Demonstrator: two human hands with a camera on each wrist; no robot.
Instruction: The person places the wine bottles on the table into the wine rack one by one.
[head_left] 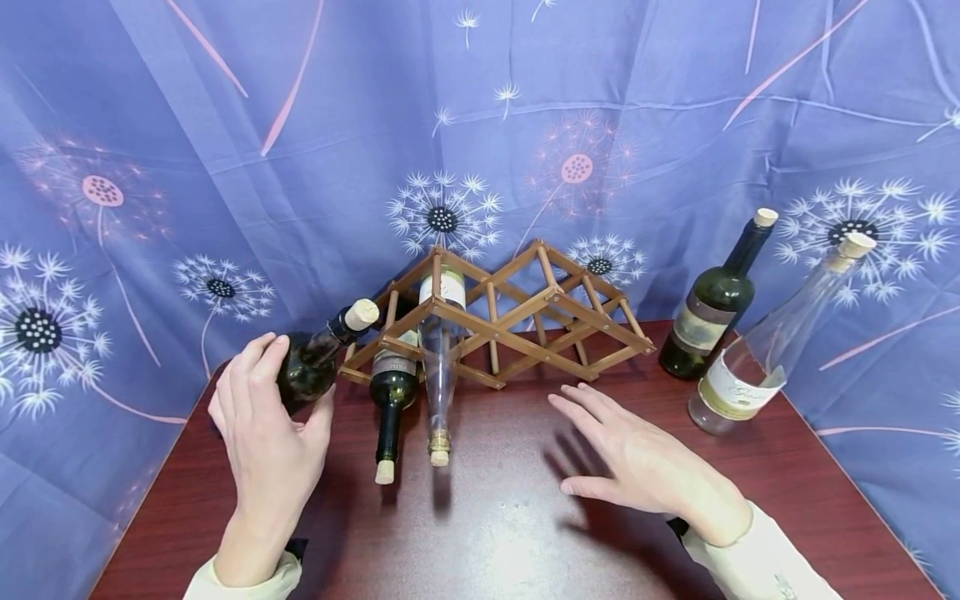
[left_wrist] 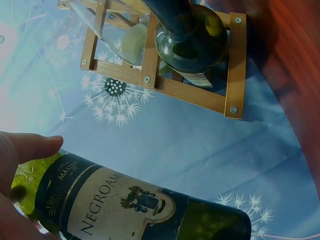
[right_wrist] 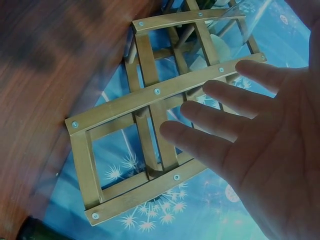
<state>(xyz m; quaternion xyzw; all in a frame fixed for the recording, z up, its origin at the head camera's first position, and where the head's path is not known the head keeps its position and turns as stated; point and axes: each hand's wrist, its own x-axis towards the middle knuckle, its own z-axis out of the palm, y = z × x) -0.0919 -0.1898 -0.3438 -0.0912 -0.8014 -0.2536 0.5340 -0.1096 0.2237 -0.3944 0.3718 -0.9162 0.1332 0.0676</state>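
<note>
At the left of the head view, my left hand (head_left: 262,442) grips a dark green corked wine bottle (head_left: 309,367). The bottle's cork end tilts toward the rack. In the left wrist view, its label reads "Negroam..." and my thumb lies along the glass. A wooden lattice wine rack (head_left: 525,321) stands at mid-table. Lying in its left part, necks toward me, are a dark corked bottle (head_left: 393,387) and a clear corked bottle (head_left: 441,358). My right hand (head_left: 630,454), fingers extended and spread, is in front of the rack and holds nothing.
Two corked bottles stand upright at the right, a dark green bottle (head_left: 708,312) and a clear bottle (head_left: 738,387) with a pale label. A blue patterned curtain (head_left: 337,125) hangs behind the dark red table (head_left: 450,550) and along its sides.
</note>
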